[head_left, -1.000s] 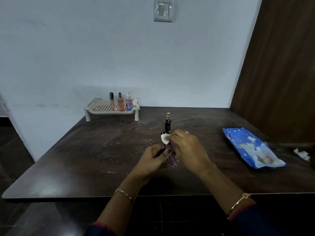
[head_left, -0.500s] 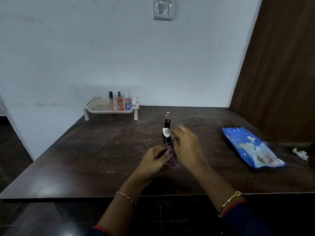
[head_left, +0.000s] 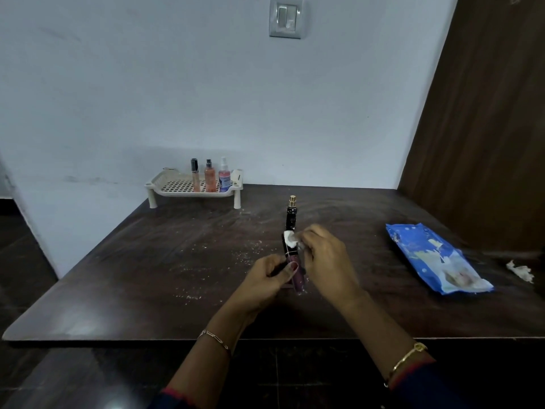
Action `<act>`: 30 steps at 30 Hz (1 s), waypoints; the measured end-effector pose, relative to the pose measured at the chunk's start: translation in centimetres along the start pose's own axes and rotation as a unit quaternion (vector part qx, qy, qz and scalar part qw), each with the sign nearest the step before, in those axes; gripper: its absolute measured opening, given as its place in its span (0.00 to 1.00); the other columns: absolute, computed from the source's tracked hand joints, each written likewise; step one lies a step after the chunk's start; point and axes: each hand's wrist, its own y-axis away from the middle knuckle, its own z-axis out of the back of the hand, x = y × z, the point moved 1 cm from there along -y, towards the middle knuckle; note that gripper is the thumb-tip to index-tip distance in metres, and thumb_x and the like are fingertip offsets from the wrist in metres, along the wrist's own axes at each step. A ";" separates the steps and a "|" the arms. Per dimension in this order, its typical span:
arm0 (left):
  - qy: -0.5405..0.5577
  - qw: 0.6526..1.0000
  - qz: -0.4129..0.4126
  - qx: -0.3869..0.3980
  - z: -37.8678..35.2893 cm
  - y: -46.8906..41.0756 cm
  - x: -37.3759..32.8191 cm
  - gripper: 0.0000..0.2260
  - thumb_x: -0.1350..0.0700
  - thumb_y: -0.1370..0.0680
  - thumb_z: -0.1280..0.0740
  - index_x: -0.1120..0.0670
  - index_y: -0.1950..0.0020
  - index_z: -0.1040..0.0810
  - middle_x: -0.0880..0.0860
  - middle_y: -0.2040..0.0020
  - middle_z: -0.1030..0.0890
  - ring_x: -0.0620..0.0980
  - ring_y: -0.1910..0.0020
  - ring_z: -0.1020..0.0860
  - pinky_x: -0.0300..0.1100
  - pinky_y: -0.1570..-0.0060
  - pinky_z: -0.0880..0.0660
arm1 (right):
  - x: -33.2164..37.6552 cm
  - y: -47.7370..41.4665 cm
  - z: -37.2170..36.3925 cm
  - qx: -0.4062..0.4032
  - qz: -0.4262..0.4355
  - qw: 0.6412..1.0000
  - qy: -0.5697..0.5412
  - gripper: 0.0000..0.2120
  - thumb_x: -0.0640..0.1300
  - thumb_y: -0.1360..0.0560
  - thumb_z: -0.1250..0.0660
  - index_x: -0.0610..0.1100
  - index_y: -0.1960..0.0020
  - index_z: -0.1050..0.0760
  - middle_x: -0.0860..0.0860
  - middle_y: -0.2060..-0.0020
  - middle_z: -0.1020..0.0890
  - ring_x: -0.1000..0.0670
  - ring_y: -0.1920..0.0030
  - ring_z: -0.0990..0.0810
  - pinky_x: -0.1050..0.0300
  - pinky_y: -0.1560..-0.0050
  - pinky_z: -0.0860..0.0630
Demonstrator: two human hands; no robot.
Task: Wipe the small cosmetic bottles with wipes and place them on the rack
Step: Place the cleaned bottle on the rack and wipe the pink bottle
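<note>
I have the slim purple tube point(head_left: 297, 277) in the middle of the frame, a little below centre, lifted just off the dark table point(head_left: 147, 261). My left hand point(head_left: 267, 277) grips its lower half, thumb curled over the front. My right hand point(head_left: 327, 261) pinches a small white wipe point(head_left: 290, 238) against the tube's dark cap end, fingers bunched and blurred. The tube's long axis runs almost straight up the frame, with the cap end tipped slightly left and away from me.

Directly behind it stands a black bottle with a gold top point(head_left: 291, 215). From this angle the two overlap, so I can't say for sure where the tube's cap ends and that bottle begins.

The relation I'm watching is the rack point(head_left: 165, 190). It sits up and to the left of my hands, against the wall, well apart from them. Three bottles point(head_left: 210, 180) stand upright on its right half, while the left half shows bare grid. The left hand holds the tube and is on the rack's side, so I judge it the natural one to carry the tube over. Both forearms come up from the bottom edge and meet at the tube.

The blue wipe pack point(head_left: 436, 258) lies at the right, with a crumpled used wipe point(head_left: 520, 271) beyond it.
</note>
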 end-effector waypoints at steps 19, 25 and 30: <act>0.136 0.986 0.059 -0.076 1.3 -0.3 -0.2 0.10 0.55 0.23 0.36 0.59 0.48 0.20 0.55 0.54 0.17 0.50 0.57 0.18 0.45 0.58 0.21 | 1.6 -1.0 -0.3 0.062 0.000 0.998 0.010 0.10 0.35 0.26 0.35 0.44 0.48 0.20 0.51 0.56 0.24 0.52 0.60 0.26 0.62 0.60 0.32; 0.193 0.972 0.094 -0.090 1.6 -0.4 -0.3 0.17 0.49 0.20 0.42 0.61 0.45 0.23 0.58 0.51 0.16 0.50 0.56 0.17 0.41 0.62 0.20 | 0.7 -0.5 -1.0 0.079 -0.011 0.996 -0.026 0.08 0.33 0.27 0.35 0.41 0.53 0.19 0.52 0.59 0.25 0.52 0.63 0.26 0.60 0.62 0.29; 0.187 0.965 0.126 -0.132 1.6 -0.7 -0.7 0.13 0.54 0.24 0.33 0.62 0.46 0.22 0.59 0.55 0.16 0.51 0.62 0.16 0.41 0.66 0.20 | 0.5 0.7 -0.9 0.113 0.012 0.994 -0.006 0.13 0.32 0.28 0.35 0.43 0.48 0.19 0.52 0.58 0.24 0.51 0.60 0.24 0.62 0.62 0.29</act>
